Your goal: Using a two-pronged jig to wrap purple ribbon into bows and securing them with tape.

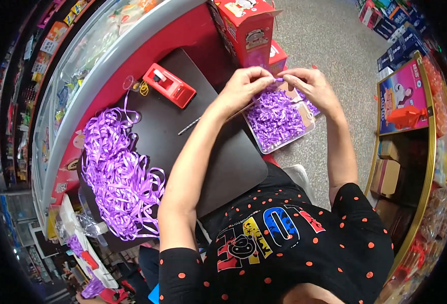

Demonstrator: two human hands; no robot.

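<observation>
My left hand (245, 87) and my right hand (315, 87) meet above a clear plastic box (290, 145). Both have thumb and fingers pinched on a small piece of purple ribbon (279, 79), stretched between the fingertips. Short folded purple ribbon pieces (276, 120) fill the box below, which sits at the right edge of the dark table (213, 175). Beside my left forearm, a thin metal rod (188, 126) lies on the tabletop. A big tangled heap of purple ribbon (116, 169) covers the table's left side.
A red tape dispenser (169, 86) stands at the table's far side, with yellow rubber bands (144, 88) next to it. Red cartons (251, 33) rise beyond my hands. A framed display cabinet (403, 96) stands at right. Lower left, another person's hand (86, 299) is near purple ribbon.
</observation>
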